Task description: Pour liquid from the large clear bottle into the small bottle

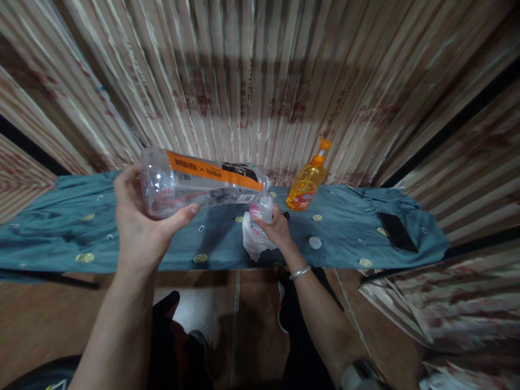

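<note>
My left hand [140, 222] is wrapped round the base end of a large clear plastic bottle [203, 200] with an orange and black label. The bottle lies nearly level in the air, its neck pointing right and tipped slightly down. Its mouth meets the top of a smaller clear bottle [266, 207] with pink marks. My right hand [278, 227] grips that small bottle from the right side. Beneath the small bottle a crumpled white cloth or bag [254, 244] lies on the table. I cannot tell whether liquid passes between the two mouths.
A pump bottle of orange liquid [304, 187] stands behind and right of my right hand. On the teal tablecloth [341, 227] are a round white cap [314, 242] and, farther right, a black phone [397, 232]. A pleated curtain [244, 81] hangs behind the table.
</note>
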`<state>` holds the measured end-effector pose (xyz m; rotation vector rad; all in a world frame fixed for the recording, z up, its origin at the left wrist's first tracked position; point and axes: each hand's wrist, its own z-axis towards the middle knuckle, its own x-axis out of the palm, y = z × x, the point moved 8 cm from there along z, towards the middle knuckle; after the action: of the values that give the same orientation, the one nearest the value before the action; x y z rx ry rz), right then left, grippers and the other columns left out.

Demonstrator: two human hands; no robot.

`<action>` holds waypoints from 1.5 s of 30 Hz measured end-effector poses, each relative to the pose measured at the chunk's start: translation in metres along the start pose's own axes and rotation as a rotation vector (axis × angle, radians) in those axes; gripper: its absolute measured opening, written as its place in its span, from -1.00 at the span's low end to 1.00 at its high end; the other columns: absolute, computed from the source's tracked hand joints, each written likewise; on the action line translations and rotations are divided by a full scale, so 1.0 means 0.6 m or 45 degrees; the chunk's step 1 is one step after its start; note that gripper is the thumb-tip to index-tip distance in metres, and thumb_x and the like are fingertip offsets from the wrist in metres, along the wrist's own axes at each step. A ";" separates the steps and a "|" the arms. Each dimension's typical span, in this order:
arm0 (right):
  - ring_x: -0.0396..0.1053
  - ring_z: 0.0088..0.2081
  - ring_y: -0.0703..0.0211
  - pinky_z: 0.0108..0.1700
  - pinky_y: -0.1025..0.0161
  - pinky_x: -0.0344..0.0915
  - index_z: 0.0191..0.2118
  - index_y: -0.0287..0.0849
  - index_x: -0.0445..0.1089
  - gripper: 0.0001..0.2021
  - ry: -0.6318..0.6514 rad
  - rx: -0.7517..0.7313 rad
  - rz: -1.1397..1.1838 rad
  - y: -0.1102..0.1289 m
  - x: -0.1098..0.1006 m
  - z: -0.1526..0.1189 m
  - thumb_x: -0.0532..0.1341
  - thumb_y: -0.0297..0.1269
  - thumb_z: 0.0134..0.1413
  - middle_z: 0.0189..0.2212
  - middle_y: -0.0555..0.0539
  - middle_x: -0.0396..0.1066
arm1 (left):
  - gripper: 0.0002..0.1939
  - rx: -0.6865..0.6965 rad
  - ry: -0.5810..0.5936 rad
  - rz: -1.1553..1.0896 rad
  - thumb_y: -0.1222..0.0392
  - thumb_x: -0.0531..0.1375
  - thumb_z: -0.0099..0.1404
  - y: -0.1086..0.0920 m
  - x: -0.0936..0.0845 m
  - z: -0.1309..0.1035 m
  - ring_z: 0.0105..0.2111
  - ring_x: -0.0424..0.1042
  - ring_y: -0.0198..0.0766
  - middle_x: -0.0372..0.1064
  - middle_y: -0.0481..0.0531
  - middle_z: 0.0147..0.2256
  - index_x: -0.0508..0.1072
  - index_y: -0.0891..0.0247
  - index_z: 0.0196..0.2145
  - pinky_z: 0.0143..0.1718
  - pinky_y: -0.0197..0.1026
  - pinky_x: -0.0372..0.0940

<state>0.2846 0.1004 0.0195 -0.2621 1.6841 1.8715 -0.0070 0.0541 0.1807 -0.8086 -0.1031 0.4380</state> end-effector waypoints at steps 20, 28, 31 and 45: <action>0.53 -0.17 0.02 -0.13 0.18 0.40 -0.01 -0.14 0.35 -0.53 -0.023 -0.046 0.044 -0.008 0.004 0.003 0.38 -0.09 -0.03 -0.19 -0.08 0.56 | -0.01 -0.023 0.038 -0.020 -0.09 0.54 -0.30 -0.002 0.007 -0.005 0.15 0.33 0.11 0.26 0.20 0.13 0.26 0.18 0.06 -0.01 0.17 0.45; 0.53 -0.18 0.02 -0.14 0.19 0.40 -0.03 -0.13 0.36 -0.55 -0.017 -0.050 0.050 -0.003 0.003 0.001 0.38 -0.10 -0.04 -0.21 -0.07 0.56 | -0.03 -0.019 0.021 -0.026 -0.09 0.54 -0.30 -0.005 0.007 -0.006 0.13 0.34 0.08 0.29 0.17 0.11 0.27 0.17 0.05 -0.01 0.15 0.45; 0.53 -0.19 0.04 -0.14 0.19 0.39 -0.03 -0.12 0.36 -0.55 -0.012 -0.047 0.055 -0.002 0.002 0.001 0.39 -0.10 -0.04 -0.21 -0.06 0.56 | -0.04 -0.021 0.015 -0.040 -0.07 0.54 -0.32 -0.005 0.007 -0.006 0.12 0.35 0.08 0.29 0.16 0.11 0.28 0.15 0.04 -0.01 0.15 0.44; 0.54 -0.18 0.03 -0.13 0.18 0.41 0.00 -0.12 0.36 -0.53 -0.002 -0.041 0.100 -0.001 0.002 -0.001 0.38 -0.09 -0.04 -0.19 -0.06 0.57 | -0.04 -0.071 0.012 -0.026 -0.02 0.54 -0.32 -0.005 0.005 -0.008 0.11 0.36 0.08 0.28 0.18 0.12 0.30 0.16 0.05 -0.03 0.11 0.46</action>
<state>0.2839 0.1003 0.0181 -0.2105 1.6869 1.9566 -0.0023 0.0502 0.1795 -0.8635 -0.1150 0.4133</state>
